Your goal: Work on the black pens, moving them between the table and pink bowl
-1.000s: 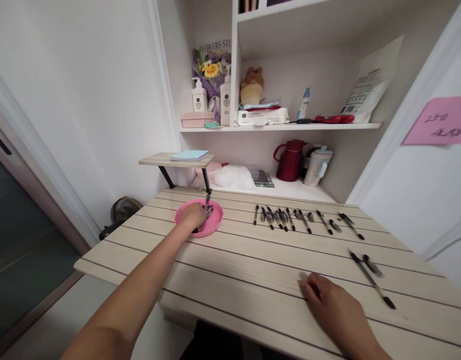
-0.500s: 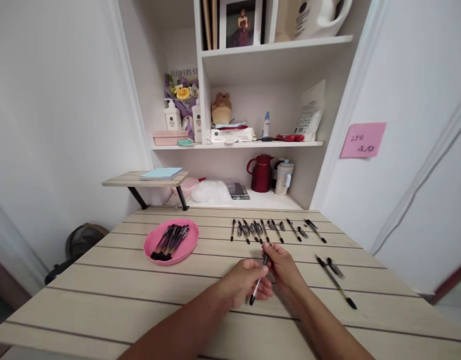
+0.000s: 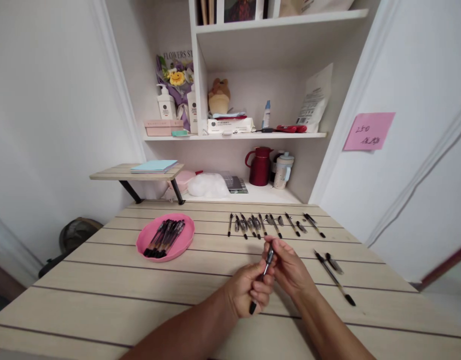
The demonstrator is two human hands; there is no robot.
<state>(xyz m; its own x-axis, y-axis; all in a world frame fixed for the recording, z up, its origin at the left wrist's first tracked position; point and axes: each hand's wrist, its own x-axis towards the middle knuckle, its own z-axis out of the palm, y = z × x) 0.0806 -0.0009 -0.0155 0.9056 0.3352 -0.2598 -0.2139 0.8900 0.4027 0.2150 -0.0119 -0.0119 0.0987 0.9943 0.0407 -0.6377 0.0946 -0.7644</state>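
Observation:
Both my hands meet over the middle of the wooden table (image 3: 103,295) on one black pen (image 3: 268,258). My left hand (image 3: 247,295) is wrapped round the pen's lower barrel, its tip poking out below the fingers. My right hand (image 3: 288,267) pinches the pen's upper end near the cap. A pink plate (image 3: 185,241) with several assembled black pens (image 3: 164,238) lies to the left. A row of pens and caps (image 3: 271,224) is laid out behind my hands. One more pen (image 3: 333,277) and its loose cap (image 3: 333,263) lie to the right.
A small raised wooden stand (image 3: 136,175) with a blue notebook stands at the back left. Shelves behind the table hold a red jug (image 3: 259,166), a mug, bottles, a plush toy and a tissue pack. A pink sticky note (image 3: 368,131) hangs on the right wall.
A second ago my left hand was at the pink plate and my right lay flat on the table. Both hands then came together on one pen and have since lifted it more upright.

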